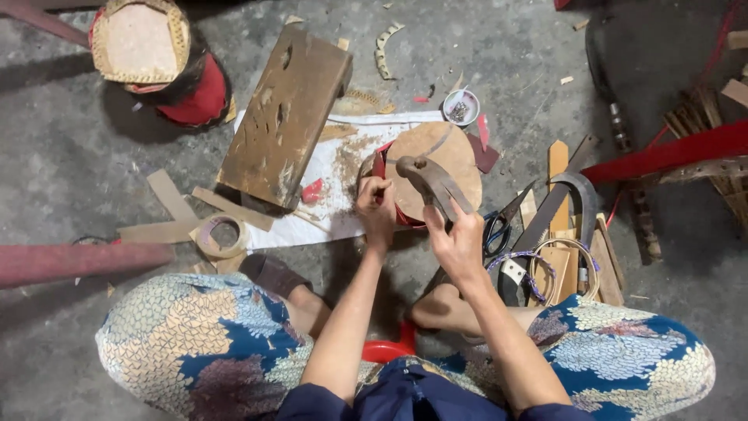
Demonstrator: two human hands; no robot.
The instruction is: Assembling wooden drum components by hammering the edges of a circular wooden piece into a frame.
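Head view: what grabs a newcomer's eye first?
The two hands at centre: the right hand grips a hammer over a round drum with a tan top and red side, while the left hand pinches at the drum's near edge. Next, a worn wooden board lies up and left, and a second red drum stands in the top left corner.

The person wears loose trousers [195,343] printed with cream scale patterns, deep blue patches and mauve flowers, a dark navy top [405,390] with short sleeves, bare forearms, and a brown slipper [269,274] on one foot
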